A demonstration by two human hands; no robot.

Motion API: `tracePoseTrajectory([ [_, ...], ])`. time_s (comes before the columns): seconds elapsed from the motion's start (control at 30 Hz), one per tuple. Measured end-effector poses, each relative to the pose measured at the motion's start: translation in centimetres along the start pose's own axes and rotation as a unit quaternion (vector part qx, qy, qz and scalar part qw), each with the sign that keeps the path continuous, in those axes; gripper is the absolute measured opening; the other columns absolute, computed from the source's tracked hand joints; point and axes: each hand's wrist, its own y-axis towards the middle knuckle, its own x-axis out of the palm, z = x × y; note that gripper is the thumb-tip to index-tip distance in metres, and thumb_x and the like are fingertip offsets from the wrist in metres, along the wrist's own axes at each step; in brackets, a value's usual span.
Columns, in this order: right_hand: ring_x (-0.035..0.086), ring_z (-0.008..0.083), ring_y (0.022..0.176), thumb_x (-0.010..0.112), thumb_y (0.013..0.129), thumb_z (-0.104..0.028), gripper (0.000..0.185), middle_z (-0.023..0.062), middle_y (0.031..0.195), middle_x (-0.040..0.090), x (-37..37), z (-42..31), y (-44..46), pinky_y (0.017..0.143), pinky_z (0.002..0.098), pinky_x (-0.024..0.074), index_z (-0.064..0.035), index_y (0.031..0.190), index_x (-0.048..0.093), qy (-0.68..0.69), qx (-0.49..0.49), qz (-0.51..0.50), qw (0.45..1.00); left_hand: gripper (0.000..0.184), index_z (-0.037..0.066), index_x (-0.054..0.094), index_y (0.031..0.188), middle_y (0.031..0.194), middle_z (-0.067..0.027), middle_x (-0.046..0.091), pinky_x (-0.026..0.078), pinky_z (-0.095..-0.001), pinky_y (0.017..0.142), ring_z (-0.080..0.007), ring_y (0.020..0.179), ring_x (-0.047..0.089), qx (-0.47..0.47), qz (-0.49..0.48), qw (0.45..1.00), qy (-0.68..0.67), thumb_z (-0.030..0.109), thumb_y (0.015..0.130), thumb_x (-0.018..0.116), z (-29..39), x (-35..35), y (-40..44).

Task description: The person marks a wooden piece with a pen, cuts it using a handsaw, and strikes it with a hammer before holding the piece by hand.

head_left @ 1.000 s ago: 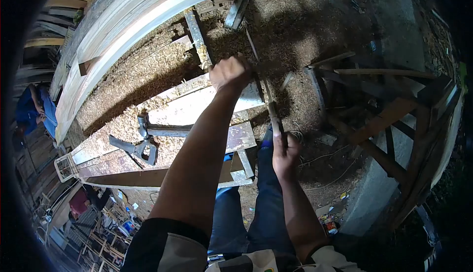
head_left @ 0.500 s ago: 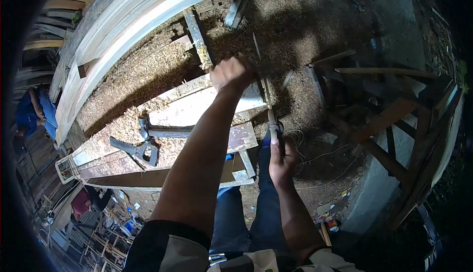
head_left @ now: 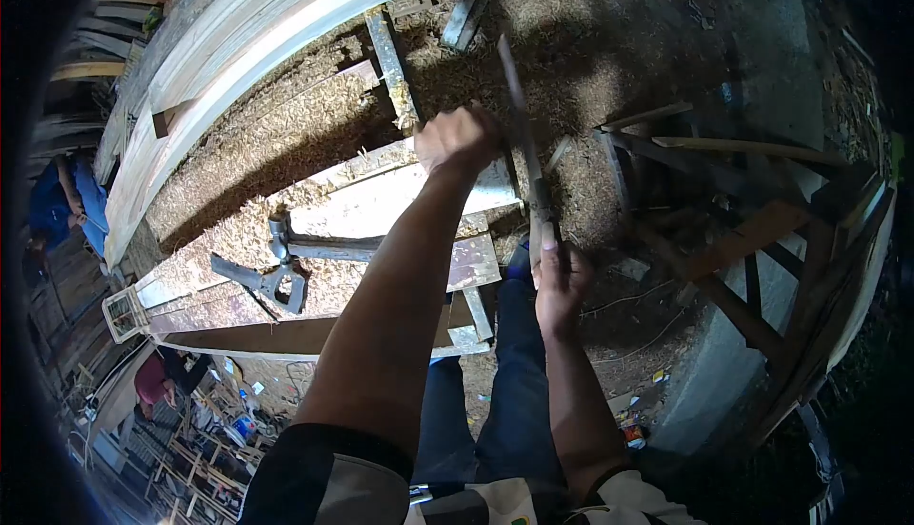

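Note:
My left hand (head_left: 455,138) is closed around the far edge of a pale board (head_left: 376,199), near its right end. This board lies across a long wooden piece strewn with shavings. My right hand (head_left: 562,282) grips the handle of a handsaw (head_left: 517,97), whose narrow-looking blade points away from me, just right of the board's end. Whether the blade touches the wood I cannot tell. Left of my left forearm lies a hammer (head_left: 328,249), its handle partly hidden by the arm. Beside it is a dark tool with a looped handle (head_left: 276,287).
A large curved stack of planks (head_left: 286,35) runs across the upper left. Wooden framing (head_left: 743,230) stands at the right by a concrete strip (head_left: 728,382). Shavings cover the ground. Two other people (head_left: 71,201) are at the far left, and scattered sticks lie at lower left.
The saw and my right hand have shifted slightly right, and more of the blade shows beyond the board's end. My left hand keeps its hold on the board.

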Motion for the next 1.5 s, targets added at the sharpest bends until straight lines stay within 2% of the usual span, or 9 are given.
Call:
tracePoseTrajectory([
  [0.3, 0.038, 0.0035, 0.053, 0.061, 0.102, -0.029, 0.044, -0.0059, 0.058, 0.044, -0.4, 2.6, 0.3, 0.048, 0.0251, 0.0260, -0.0120, 0.064, 0.046, -0.010, -0.041, -0.029, 0.999, 0.053, 0.008, 0.078, 0.087, 0.089, -0.0180, 0.075, 0.047, -0.0444, 0.098, -0.0326, 0.092, 0.073, -0.022, -0.031, 0.999, -0.008, 0.042, 0.097, 0.038, 0.7, -1.2, -0.7],
  [0.43, 0.041, 0.0048, 0.059, 0.063, 0.100, -0.023, 0.032, -0.0051, 0.061, 0.046, -0.4, 3.3, -0.4, 0.051, 0.0284, 0.0309, -0.0038, 0.075, 0.060, 0.003, -0.035, -0.028, 0.999, 0.054, 0.008, 0.078, 0.087, 0.089, -0.0189, 0.074, 0.044, -0.0457, 0.102, -0.0326, 0.092, 0.073, -0.021, -0.024, 0.999, -0.001, 0.041, 0.098, 0.037, 0.5, -1.0, -0.7],
  [0.8, 0.052, 0.0095, 0.056, 0.063, 0.100, -0.021, 0.022, 0.0023, 0.060, 0.056, 0.2, 2.2, -1.5, 0.052, 0.0301, 0.0402, -0.0025, 0.088, 0.070, -0.112, -0.152, 0.019, 0.982, 0.049, 0.011, 0.078, 0.086, 0.089, -0.0164, 0.075, 0.047, -0.0451, 0.098, -0.0306, 0.091, 0.073, -0.009, -0.027, 1.000, 0.010, 0.043, 0.097, 0.042, 0.4, -0.7, -0.6],
  [0.97, 0.056, 0.0130, 0.059, 0.063, 0.100, -0.023, 0.021, 0.0046, 0.065, 0.061, 0.6, 0.0, 0.3, 0.055, 0.0309, 0.0433, -0.0036, 0.094, 0.072, -0.142, -0.050, -0.035, 0.988, 0.048, 0.012, 0.078, 0.086, 0.087, -0.0164, 0.075, 0.048, -0.0439, 0.097, -0.0300, 0.090, 0.073, -0.035, -0.033, 0.999, -0.004, 0.044, 0.095, 0.044, 0.7, -1.1, -0.9],
  [1.07, 0.057, 0.0133, 0.058, 0.062, 0.100, -0.023, 0.024, 0.0038, 0.063, 0.059, 0.7, 1.7, -1.0, 0.056, 0.0308, 0.0437, -0.0033, 0.088, 0.069, -0.128, -0.137, 0.005, 0.982, 0.049, 0.011, 0.078, 0.086, 0.087, -0.0164, 0.075, 0.048, -0.0443, 0.096, -0.0308, 0.089, 0.073, -0.029, -0.020, 0.999, 0.003, 0.044, 0.095, 0.043, 0.6, -0.8, -0.4],
  [1.27, 0.053, 0.0134, 0.058, 0.061, 0.101, -0.024, 0.026, 0.0042, 0.064, 0.057, 1.0, -0.7, 0.4, 0.054, 0.0320, 0.0389, -0.0027, 0.087, 0.068, -0.132, -0.055, -0.046, 0.989, 0.050, 0.009, 0.078, 0.086, 0.088, -0.0183, 0.074, 0.044, -0.0458, 0.101, -0.0324, 0.090, 0.073, -0.019, -0.022, 1.000, -0.010, 0.042, 0.097, 0.041, 0.2, -0.2, -0.6],
  [1.33, 0.052, 0.0131, 0.057, 0.061, 0.100, -0.025, 0.031, 0.0042, 0.062, 0.055, 0.9, -0.4, 0.2, 0.054, 0.0332, 0.0389, -0.0023, 0.080, 0.063, -0.203, -0.192, 0.005, 0.960, 0.050, 0.009, 0.078, 0.086, 0.089, -0.0191, 0.074, 0.044, -0.0453, 0.102, -0.0327, 0.090, 0.073, -0.010, -0.013, 1.000, -0.013, 0.042, 0.096, 0.041, 0.3, -0.5, -0.1],
  [1.4, 0.051, 0.0126, 0.058, 0.062, 0.100, -0.026, 0.034, 0.0039, 0.062, 0.053, 0.1, 3.1, -0.8, 0.054, 0.0345, 0.0386, -0.0021, 0.076, 0.059, -0.087, -0.120, -0.004, 0.989, 0.060, 0.010, 0.077, 0.087, 0.086, -0.0162, 0.075, 0.053, -0.0448, 0.086, -0.0297, 0.086, 0.074, -0.009, -0.020, 0.999, 0.026, 0.056, 0.098, 0.040, 0.2, -0.5, 0.0],
  [1.5, 0.049, 0.0120, 0.058, 0.060, 0.100, -0.029, 0.035, 0.0034, 0.063, 0.052, 0.6, 1.2, 0.7, 0.054, 0.0335, 0.0376, -0.0017, 0.079, 0.059, -0.104, 0.014, -0.023, 0.994, 0.055, 0.010, 0.077, 0.086, 0.086, -0.0158, 0.075, 0.047, -0.0448, 0.098, -0.0298, 0.088, 0.074, 0.003, -0.036, 0.999, 0.011, 0.049, 0.097, 0.041, 0.4, -1.3, -0.8],
])
